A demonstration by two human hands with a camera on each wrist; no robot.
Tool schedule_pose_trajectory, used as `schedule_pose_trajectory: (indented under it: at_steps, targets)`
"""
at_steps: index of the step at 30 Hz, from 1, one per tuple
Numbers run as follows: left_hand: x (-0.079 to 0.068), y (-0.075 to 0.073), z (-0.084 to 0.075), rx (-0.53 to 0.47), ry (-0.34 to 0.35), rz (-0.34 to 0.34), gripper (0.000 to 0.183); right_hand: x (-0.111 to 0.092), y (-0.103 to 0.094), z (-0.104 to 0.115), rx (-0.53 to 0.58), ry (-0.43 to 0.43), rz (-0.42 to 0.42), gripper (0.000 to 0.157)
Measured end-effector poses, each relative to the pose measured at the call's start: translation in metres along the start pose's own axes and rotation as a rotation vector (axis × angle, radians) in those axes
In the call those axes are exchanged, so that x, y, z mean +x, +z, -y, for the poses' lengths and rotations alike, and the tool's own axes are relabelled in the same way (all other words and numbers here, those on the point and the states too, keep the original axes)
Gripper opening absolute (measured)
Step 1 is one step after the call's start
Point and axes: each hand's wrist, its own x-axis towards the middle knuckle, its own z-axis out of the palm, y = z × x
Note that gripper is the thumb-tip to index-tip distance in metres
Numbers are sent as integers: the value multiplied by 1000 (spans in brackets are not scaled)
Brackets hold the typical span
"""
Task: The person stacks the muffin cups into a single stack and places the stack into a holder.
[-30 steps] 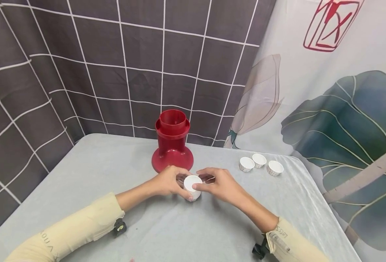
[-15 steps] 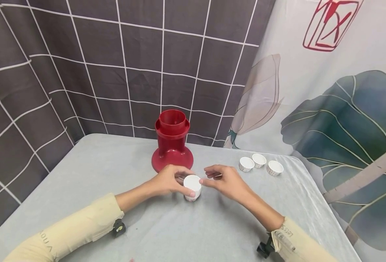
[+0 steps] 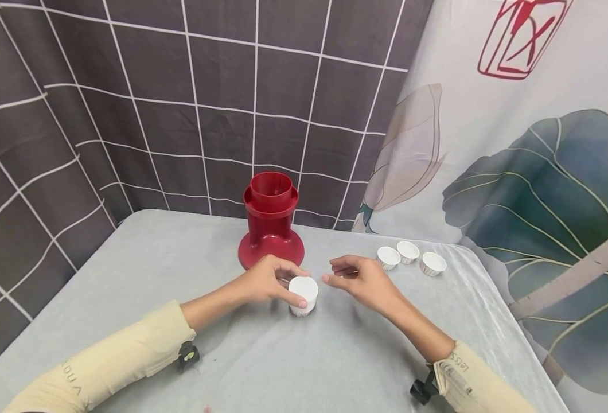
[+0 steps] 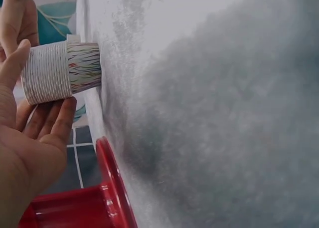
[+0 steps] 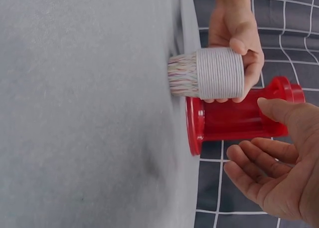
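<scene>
A stack of white paper baking cups (image 3: 305,293) stands upright on the table, its lowest cup printed with coloured lines, plain in the left wrist view. My left hand (image 3: 268,282) holds the stack from the left, thumb at the near side and fingers round the far side. To the right of it, my right hand (image 3: 368,285) hovers apart from the stack with nothing in it, its fingers loosely bent and thumb apart, as the right wrist view confirms. Behind the left hand stands a red plastic cup-shaped holder (image 3: 270,226) with a round base.
Three single white paper cups, among them a near right one (image 3: 433,264), sit at the table's back right. A pale grey cloth covers the table (image 3: 293,367). Dark gridded curtain (image 3: 180,132) hangs behind, with a leaf-patterned cloth (image 3: 536,189) on the right.
My right hand has drawn away to the right from the top of the stack, where its thumb was. My left hand and the stack have stayed nearly in place.
</scene>
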Motion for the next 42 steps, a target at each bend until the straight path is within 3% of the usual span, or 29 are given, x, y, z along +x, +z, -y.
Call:
schedule_pose_trajectory:
  at_steps: [15, 42]
  targets:
    - [5, -4, -4, 50, -19, 3, 55, 6, -7, -16, -6, 51, -79, 48]
    - [4, 0, -1, 32, -42, 15, 54, 16, -33, -40, -28, 118, -161, 53]
